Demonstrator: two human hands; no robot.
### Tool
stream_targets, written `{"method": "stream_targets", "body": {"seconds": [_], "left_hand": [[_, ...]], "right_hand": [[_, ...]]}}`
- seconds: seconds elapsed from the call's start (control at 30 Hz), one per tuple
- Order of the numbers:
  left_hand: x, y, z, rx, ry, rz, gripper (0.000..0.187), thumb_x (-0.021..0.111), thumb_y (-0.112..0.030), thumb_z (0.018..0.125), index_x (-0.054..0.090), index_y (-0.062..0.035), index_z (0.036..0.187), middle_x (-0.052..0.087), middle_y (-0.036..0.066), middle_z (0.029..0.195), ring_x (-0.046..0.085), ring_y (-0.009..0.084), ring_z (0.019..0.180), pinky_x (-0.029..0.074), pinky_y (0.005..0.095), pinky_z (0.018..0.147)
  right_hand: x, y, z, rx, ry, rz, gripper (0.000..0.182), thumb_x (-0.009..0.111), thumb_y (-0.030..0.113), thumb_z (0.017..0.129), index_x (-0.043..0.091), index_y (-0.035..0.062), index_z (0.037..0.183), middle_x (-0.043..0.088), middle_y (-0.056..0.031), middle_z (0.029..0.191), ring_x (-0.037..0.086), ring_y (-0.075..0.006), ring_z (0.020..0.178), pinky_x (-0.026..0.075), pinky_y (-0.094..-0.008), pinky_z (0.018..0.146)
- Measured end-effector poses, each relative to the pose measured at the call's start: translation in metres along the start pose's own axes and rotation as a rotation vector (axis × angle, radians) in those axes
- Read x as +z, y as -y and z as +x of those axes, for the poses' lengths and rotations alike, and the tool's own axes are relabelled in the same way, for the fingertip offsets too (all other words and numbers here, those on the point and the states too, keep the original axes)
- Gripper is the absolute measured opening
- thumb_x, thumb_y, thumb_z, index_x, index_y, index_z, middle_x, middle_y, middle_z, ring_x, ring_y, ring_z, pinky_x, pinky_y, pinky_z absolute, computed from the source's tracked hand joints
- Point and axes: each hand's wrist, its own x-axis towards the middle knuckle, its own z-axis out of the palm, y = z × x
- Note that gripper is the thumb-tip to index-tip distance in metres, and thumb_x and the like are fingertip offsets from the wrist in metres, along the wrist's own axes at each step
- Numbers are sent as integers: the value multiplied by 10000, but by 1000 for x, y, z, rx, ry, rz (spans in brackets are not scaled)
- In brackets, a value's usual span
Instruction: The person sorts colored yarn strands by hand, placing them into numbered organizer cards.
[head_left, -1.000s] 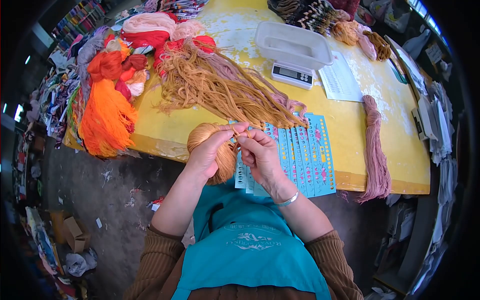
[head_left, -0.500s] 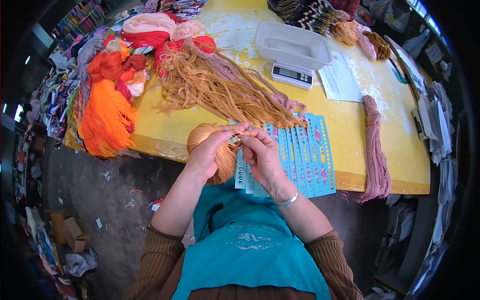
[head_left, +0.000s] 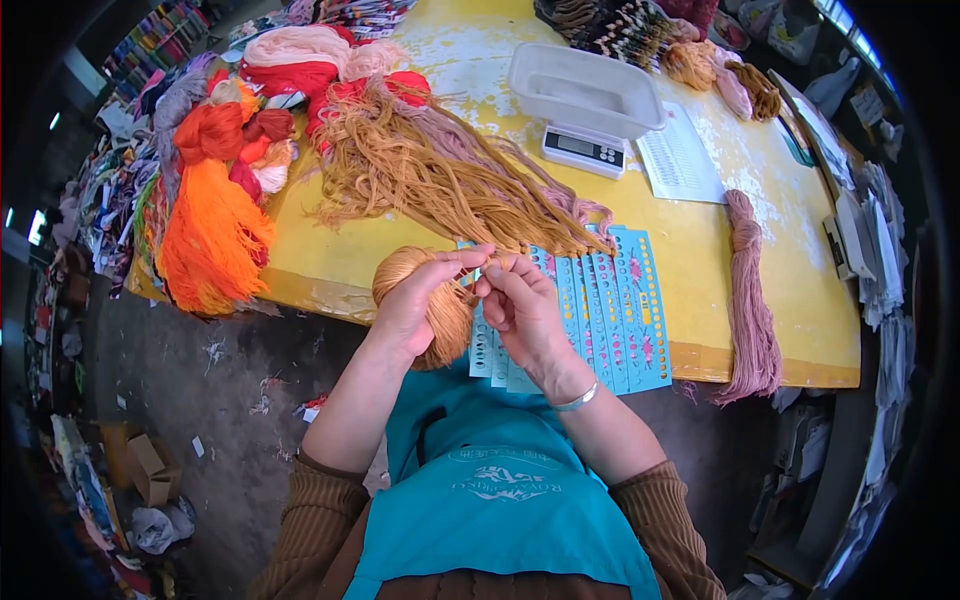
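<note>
A bundled skein of golden-tan thread (head_left: 400,268) hangs over my left hand (head_left: 418,300), which grips it at the table's front edge. The fingertips of my right hand (head_left: 525,305) are pinched on strands of the same thread, close to my left fingertips. Just beyond and under my hands lie blue punched thread cards (head_left: 625,320) with round holes and pink flower prints. Long tan strands (head_left: 450,180) spread across the table, their knotted ends lying at the cards' upper edge. The exact loop between my fingertips is too small to make out.
A digital scale (head_left: 585,150) bears a clear plastic tub (head_left: 585,90), beside a printed sheet (head_left: 680,155). A mauve skein (head_left: 752,300) hangs over the yellow table's front edge (head_left: 815,370) at right. Orange thread (head_left: 212,240) and other coloured skeins pile at left.
My right fingertips have shifted slightly at the strands, and the tan skein has turned a little in my left hand. Everything on the table stays in place.
</note>
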Motion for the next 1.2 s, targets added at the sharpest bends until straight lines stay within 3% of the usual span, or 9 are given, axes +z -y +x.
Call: {"method": "stream_targets", "body": {"seconds": [0.3, 0.57, 1.07, 1.2], "left_hand": [[2, -3, -1, -15, 9, -78, 313, 499, -173, 911, 678, 4, 1097, 600, 144, 1270, 507, 198, 1209, 371, 333, 1032], [2, -3, 0, -4, 19, -70, 284, 505, -206, 918, 696, -7, 986, 597, 149, 1267, 502, 214, 1205, 377, 344, 1022], [2, -1, 0, -2, 28, -80, 278, 515, -223, 917, 700, -16, 940, 608, 128, 1244, 507, 187, 1166, 383, 330, 996], [2, -1, 0, 3, 41, -78, 302, 513, -236, 927, 695, -6, 1000, 607, 120, 1246, 518, 179, 1145, 401, 319, 972]], "right_hand": [[1, 1, -1, 11, -2, -74, 73, 590, 128, 926, 549, 88, 880, 606, -9, 728, 438, -59, 492, 302, -202, 434], [3, 3, -2, 15, 3, -90, 38, 585, 110, 923, 563, 83, 908, 616, -13, 740, 434, -59, 494, 297, -199, 439], [3, 3, -2, 3, 33, -97, 28, 570, 78, 921, 568, 68, 895, 649, -38, 790, 434, -56, 489, 299, -198, 441], [3, 2, -2, 4, 38, -105, 23, 569, 81, 922, 571, 67, 904, 654, -41, 801, 437, -55, 491, 293, -196, 436]]}}
